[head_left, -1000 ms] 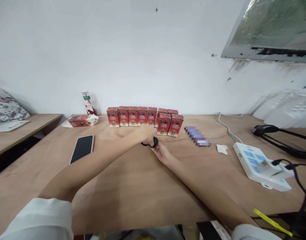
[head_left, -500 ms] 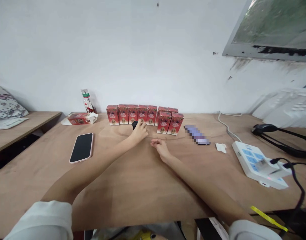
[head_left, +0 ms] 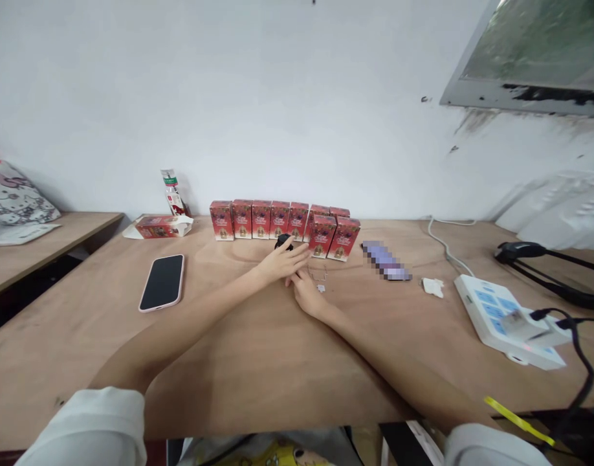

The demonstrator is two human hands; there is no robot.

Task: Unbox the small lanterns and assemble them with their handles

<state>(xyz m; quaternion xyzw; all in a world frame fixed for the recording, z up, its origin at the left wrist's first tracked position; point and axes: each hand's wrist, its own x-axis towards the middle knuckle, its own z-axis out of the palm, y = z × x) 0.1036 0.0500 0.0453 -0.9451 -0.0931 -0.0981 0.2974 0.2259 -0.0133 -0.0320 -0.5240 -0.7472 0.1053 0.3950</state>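
Note:
My left hand (head_left: 283, 260) reaches across from the left, its fingers laid over the fingertips of my right hand. At its far side, against the index finger, is a small black object (head_left: 283, 242) whose kind I cannot make out; the hand hides most of it. Just above the table, my right hand (head_left: 308, 294) has its fingers bent and pressed together, partly covered by the left. A thin, pale chain-like strand (head_left: 325, 272) with a small whitish tag (head_left: 321, 288) lies beside the right hand. Behind both hands stand several small red boxes (head_left: 261, 220) with gold and white print.
A pink-cased phone (head_left: 162, 283) lies left, near an opened red box (head_left: 157, 226) and a clear-and-red package (head_left: 173, 193). To the right are a blurred purple item (head_left: 385, 260), a crumpled white scrap (head_left: 433, 287), a white power strip (head_left: 501, 317) and a black headset-like frame (head_left: 549, 268).
My left hand has moved right with the black object and now overlaps my right fingertips. The strand and tag beside the right hand show more clearly. The view has shifted slightly.

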